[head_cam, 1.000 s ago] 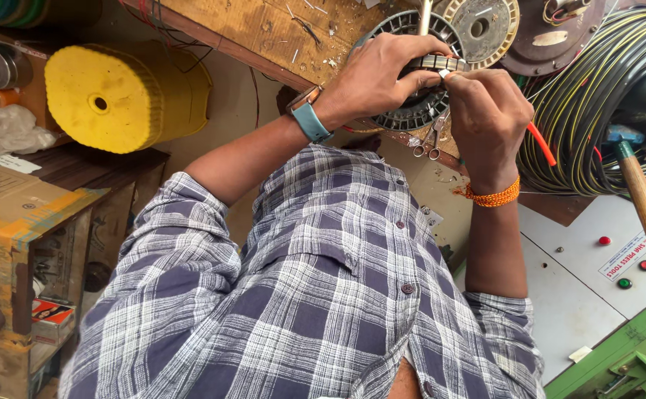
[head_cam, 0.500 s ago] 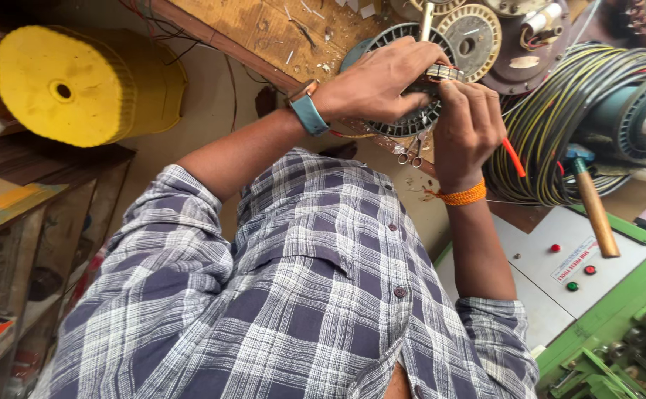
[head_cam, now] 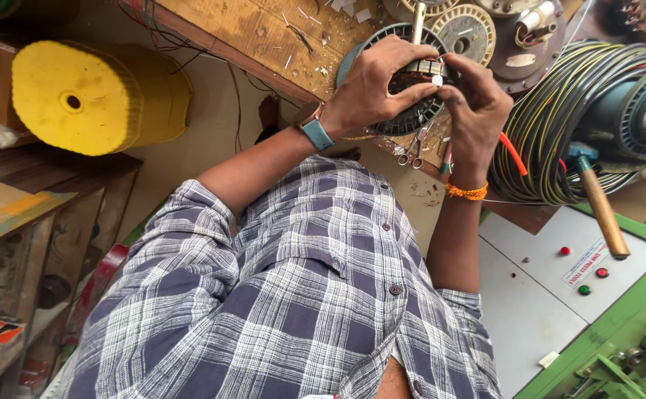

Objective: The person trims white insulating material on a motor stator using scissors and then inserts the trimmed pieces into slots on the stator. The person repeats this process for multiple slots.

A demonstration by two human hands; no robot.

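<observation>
Stator [head_cam: 412, 118] sits at the tabletop [head_cam: 264, 37] edge, far centre, a ring of stacked steel with copper windings. Judged heavy and rigid in the core; the fine wire and slot insulation look easy to nick. Take it by the outer rim, not the windings. Your left hand [head_cam: 375, 89] is curled over its top, gripping the rim. Your right hand [head_cam: 474, 103] is pinched shut on a small pale piece at the slots; too small to identify. Scissors [head_cam: 412, 157] hang just below the ring. Tabletop is worn wood, littered with scraps. Right: cable coil [head_cam: 559, 125], hammer [head_cam: 596, 207], green control panel [head_cam: 559, 295]. Left: yellow spool [head_cam: 79, 100], shelves.
</observation>
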